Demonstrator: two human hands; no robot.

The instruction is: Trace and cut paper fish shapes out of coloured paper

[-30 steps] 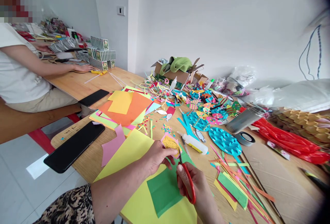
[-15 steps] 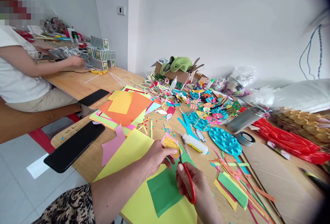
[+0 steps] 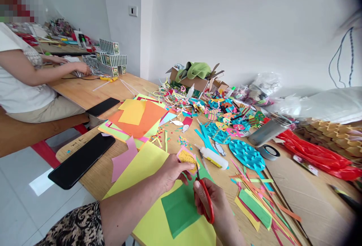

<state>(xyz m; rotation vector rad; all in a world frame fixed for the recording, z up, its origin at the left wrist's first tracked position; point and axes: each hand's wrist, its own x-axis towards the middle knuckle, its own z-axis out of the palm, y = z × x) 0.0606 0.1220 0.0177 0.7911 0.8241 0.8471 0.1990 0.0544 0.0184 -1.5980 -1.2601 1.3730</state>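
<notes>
My left hand (image 3: 173, 171) pinches a small pink paper piece with a yellow fish drawing (image 3: 186, 157) on it. In my right hand (image 3: 216, 200) are red-handled scissors (image 3: 208, 205), their blades at the right edge of that paper. Beneath both hands lie a large yellow sheet (image 3: 147, 163) and a green paper (image 3: 181, 210). A white glue bottle (image 3: 215, 158) rests on its side just beyond the scissors. Small white fish cutouts (image 3: 186, 128) and paper confetti lie farther up the table.
Two black phones (image 3: 82, 161) (image 3: 103, 106) lie at the left. Orange paper (image 3: 138, 117) tops a stack of sheets. Blue folded ovals (image 3: 247, 155), a steel bottle (image 3: 270, 129), grey tape (image 3: 269, 152) and paper strips (image 3: 254, 208) spread rightward. A person (image 3: 25, 76) sits at the far left.
My hands, the paper and the scissors hold nearly the same place. At the far left, the other person's hands have shifted, and the fanned cards there now look gathered together.
</notes>
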